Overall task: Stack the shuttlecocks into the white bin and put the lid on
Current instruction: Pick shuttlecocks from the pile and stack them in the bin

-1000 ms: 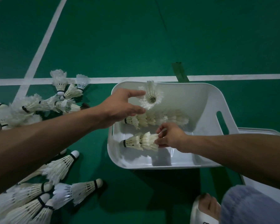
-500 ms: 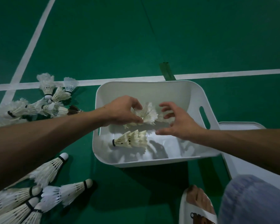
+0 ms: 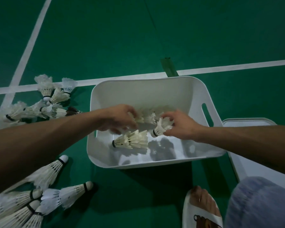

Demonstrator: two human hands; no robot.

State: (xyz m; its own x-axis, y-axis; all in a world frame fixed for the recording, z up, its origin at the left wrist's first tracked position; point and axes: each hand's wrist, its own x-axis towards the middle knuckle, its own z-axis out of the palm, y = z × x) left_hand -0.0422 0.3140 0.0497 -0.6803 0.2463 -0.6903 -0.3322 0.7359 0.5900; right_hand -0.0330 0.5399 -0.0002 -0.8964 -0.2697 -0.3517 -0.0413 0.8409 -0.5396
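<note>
The white bin (image 3: 145, 89) stands on the green court floor. Inside it, my left hand (image 3: 118, 119) has its fingers curled on the cork end of a nested row of shuttlecocks (image 3: 146, 116) along the far wall. My right hand (image 3: 179, 125) pinches a single shuttlecock (image 3: 161, 127) by its feathers, cork pointing down-left, just right of that row. A second short nested stack (image 3: 132, 141) lies on the bin's bottom, cork to the left. The white lid (image 3: 247, 163) lies flat on the floor to the bin's right, partly under my right forearm.
Loose shuttlecocks lie in a pile (image 3: 44, 102) left of the bin and in another group (image 3: 39, 195) at the lower left. My foot in a white sandal (image 3: 202, 209) and a blue-clad knee (image 3: 260, 204) are at the lower right. White court lines cross behind the bin.
My right hand has taken hold of a single shuttlecock by the feathers. My left hand has settled lower onto the far row.
</note>
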